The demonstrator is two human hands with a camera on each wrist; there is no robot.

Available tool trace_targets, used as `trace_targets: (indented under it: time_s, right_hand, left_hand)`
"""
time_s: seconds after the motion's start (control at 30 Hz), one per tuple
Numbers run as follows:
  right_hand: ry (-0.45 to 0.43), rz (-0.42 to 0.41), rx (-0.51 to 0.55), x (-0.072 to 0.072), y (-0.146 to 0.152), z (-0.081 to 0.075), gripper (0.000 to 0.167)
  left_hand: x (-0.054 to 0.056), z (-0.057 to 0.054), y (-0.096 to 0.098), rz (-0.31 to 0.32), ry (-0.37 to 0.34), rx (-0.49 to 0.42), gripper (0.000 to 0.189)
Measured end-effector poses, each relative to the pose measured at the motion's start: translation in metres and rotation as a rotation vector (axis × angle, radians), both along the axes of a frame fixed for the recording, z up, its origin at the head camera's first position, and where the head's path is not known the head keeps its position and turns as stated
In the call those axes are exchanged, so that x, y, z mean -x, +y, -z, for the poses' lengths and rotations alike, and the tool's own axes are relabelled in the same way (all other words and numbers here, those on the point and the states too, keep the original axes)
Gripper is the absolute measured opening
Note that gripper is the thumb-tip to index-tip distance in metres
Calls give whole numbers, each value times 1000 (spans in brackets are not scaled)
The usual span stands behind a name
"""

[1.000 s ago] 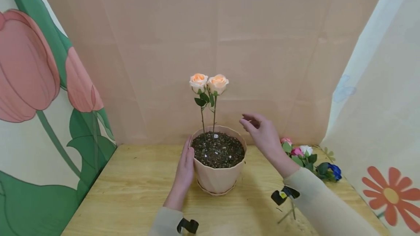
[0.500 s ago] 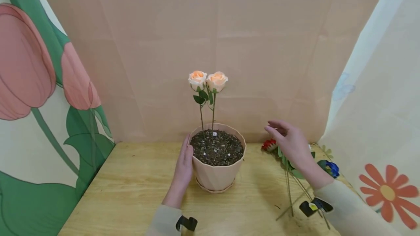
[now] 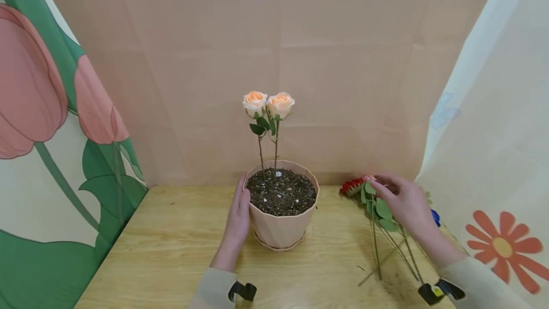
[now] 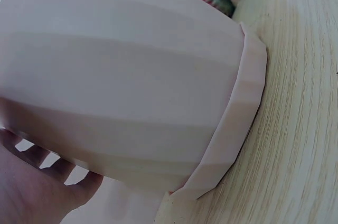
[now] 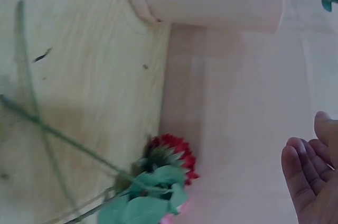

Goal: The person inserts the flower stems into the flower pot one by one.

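1 pot [image 3: 280, 232] w/ 2 peach roses [image 3: 280, 105] up in it
L hand [image 3: 238, 218] flat on pot's left side, not gripping; R hand [image 3: 405, 201] right of pot, fingers loosely bent, empty, nr 1 red flower [image 3: 351, 187] & 1 blue flower [image 3: 435, 218].

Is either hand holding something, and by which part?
No grip on anything: left hand rests against the side of the pot, right hand is empty near loose flowers.
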State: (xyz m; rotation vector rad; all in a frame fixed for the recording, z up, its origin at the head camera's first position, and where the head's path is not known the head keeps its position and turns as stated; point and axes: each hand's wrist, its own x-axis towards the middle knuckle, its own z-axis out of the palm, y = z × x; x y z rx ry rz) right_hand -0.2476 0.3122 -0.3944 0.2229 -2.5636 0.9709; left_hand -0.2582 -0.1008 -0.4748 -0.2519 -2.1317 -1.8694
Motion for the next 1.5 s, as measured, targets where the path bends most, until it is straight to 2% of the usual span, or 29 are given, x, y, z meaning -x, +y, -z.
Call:
trace_targets:
  time_s: [0.27, 0.47, 0.73, 0.87, 1.07, 1.27, 1.5]
  right_hand:
    - [-11, 42, -79, -4, 17, 32, 43]
    - [-131, 64, -95, -5, 26, 60, 59]
    - [-216, 52, -123, -2, 34, 88, 65]
    - [-248, 57, -127, 0, 33, 97, 65]
    - [-235, 50, -149, 3, 31, 105, 56]
    - [-287, 51, -155, 6, 30, 113, 60]
    - [-281, 77, -173, 10, 32, 122, 52]
  left_hand:
    - [0, -2, -1, -3, 5, 1, 57]
    - [1, 0, -2, 17, 22, -18, 57]
    - [0, 0, -1, 21, 18, -17, 58]
    - [0, -1, -2, 21, 17, -14, 59]
    - [1, 0, -2, 17, 22, -7, 59]
    - [0, 1, -2, 18, 5, -5, 59]
    - [0, 2, -2, 16, 3, 0, 58]
